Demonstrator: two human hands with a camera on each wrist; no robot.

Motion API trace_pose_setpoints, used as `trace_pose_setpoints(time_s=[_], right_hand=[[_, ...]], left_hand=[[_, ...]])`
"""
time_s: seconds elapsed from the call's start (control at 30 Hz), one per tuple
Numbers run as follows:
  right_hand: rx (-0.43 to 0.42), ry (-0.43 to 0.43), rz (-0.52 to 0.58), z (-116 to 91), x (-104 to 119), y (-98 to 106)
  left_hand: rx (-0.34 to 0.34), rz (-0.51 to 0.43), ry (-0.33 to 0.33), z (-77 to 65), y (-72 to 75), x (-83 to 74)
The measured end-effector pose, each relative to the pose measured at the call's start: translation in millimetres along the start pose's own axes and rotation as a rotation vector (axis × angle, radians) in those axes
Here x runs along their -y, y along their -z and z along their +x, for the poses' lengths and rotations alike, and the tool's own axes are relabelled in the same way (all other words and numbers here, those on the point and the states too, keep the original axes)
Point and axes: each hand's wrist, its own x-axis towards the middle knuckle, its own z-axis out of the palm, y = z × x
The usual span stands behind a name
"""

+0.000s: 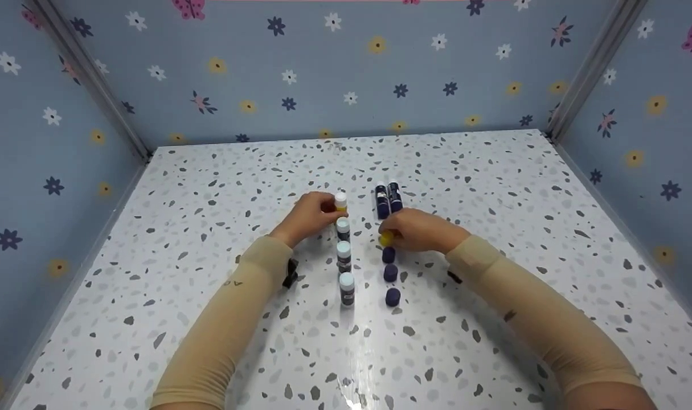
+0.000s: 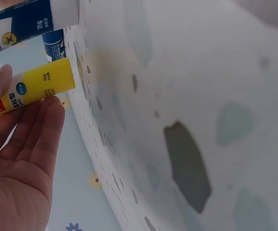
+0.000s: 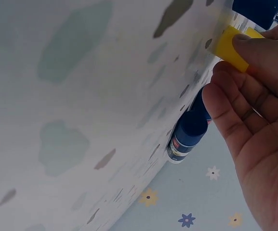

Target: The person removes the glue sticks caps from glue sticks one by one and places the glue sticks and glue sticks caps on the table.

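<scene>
My left hand (image 1: 310, 215) pinches a yellow glue stick (image 2: 42, 82) with a white top, held upright at the far end of a row. In that row stand three uncapped blue glue sticks (image 1: 344, 256) with pale tops. My right hand (image 1: 422, 230) pinches a yellow cap (image 3: 231, 48) between thumb and fingers, low over the table. Nearer me than the yellow cap, three dark blue caps (image 1: 390, 273) stand in a parallel row. Past my right hand, two blue glue sticks (image 1: 382, 199) with their caps on lie side by side.
The speckled white table (image 1: 209, 341) is bounded by light blue flowered panels (image 1: 334, 68) at the back and both sides. Grey metal posts (image 1: 585, 68) join the panels at the back corners. Dark wrist gear (image 1: 290, 273) sits under the left sleeve.
</scene>
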Motion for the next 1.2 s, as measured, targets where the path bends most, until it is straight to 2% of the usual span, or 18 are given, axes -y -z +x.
trace_pose_setpoints(time_s=[0.4,1.0,1.2], right_hand=[[-0.008,0.011,0.000,-1.5,0.8,0.6],[0.013,-0.015,0.012,-1.0,0.7,3.0],[0.025,-0.048,0.020,-2.3,1.3,4.6]], left_hand=[[0.025,-0.010,0.013,0.2,-1.7,2.6],[0.038,-0.020,0.058,-1.7,-0.5,0.8],[0.038,-0.025,0.073,-1.2,-1.0,1.3]])
